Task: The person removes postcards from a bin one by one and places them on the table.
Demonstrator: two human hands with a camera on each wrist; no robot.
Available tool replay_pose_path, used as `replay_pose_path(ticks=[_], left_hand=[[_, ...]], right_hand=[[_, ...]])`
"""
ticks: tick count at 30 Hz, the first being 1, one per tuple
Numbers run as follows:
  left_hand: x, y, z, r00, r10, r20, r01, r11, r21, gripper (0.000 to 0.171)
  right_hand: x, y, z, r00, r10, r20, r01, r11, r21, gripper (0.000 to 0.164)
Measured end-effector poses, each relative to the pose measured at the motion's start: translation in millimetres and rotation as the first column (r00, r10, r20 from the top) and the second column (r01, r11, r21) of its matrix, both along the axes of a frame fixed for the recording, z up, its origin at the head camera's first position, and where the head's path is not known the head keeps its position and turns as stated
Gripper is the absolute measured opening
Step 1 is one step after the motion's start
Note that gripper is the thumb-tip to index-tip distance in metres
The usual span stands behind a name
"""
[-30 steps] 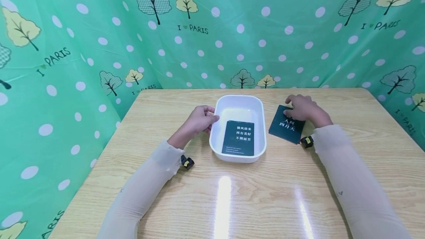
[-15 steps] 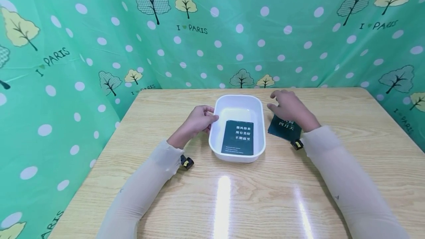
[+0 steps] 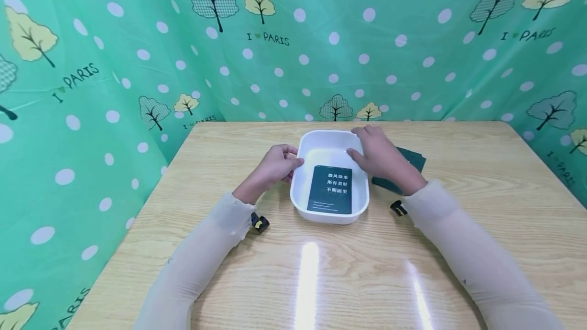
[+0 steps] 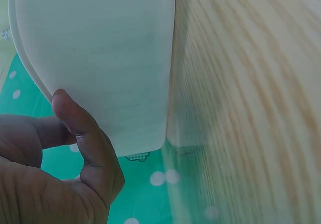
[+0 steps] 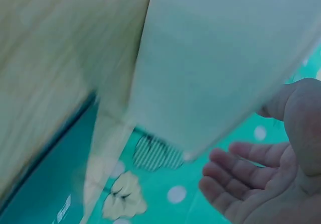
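left hand (image 3: pixel 277 163) is found with the left rim of the white tray (image 3: pixel 323 157) pinched; right hand (image 3: pixel 376 153) is held loosely open at its far right corner, contact undeterminable. tray is set near the middle of the table's (image 3: pixel 247 279) far edge. printed dark card (image 3: pixel 329 192) is contained at its near end; other dark cards (image 3: pixel 415 159), partly hidden, are placed beside it, toward the table's right edge.

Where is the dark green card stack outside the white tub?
In the head view, the card stack lies on the table right of the white tub, partly hidden by the right hand.
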State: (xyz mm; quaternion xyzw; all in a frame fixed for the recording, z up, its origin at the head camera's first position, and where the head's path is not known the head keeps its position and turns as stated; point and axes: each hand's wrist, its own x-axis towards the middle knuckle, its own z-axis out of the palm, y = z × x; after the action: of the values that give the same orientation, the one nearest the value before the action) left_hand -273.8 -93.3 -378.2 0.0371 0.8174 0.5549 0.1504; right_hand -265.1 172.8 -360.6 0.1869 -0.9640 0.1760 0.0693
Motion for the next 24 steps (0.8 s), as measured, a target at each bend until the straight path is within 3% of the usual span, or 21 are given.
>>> replay_pose_path(ticks=[7, 12, 24], left_hand=[[-0.5, 0, -0.2, 1.000, -0.009, 0.002, 0.009, 1.000, -0.001, 0.031], [-1.1, 0, -0.1, 1.000, -0.015, -0.002, 0.015, 1.000, -0.001, 0.030], [-0.9, -1, 0.6, 1.000, -0.011, 0.002, 0.011, 1.000, -0.010, 0.030]], right_hand=[[16.6, -21, -2.0, 0.993, 0.099, 0.069, -0.103, 0.994, 0.047, 0.076], [24.2, -26, -2.7, 0.975, 0.149, 0.166, -0.171, 0.977, 0.126, 0.083], [26.2, -31, -12.2, 0.950, 0.159, 0.269, -0.233, 0.934, 0.270, 0.103]])
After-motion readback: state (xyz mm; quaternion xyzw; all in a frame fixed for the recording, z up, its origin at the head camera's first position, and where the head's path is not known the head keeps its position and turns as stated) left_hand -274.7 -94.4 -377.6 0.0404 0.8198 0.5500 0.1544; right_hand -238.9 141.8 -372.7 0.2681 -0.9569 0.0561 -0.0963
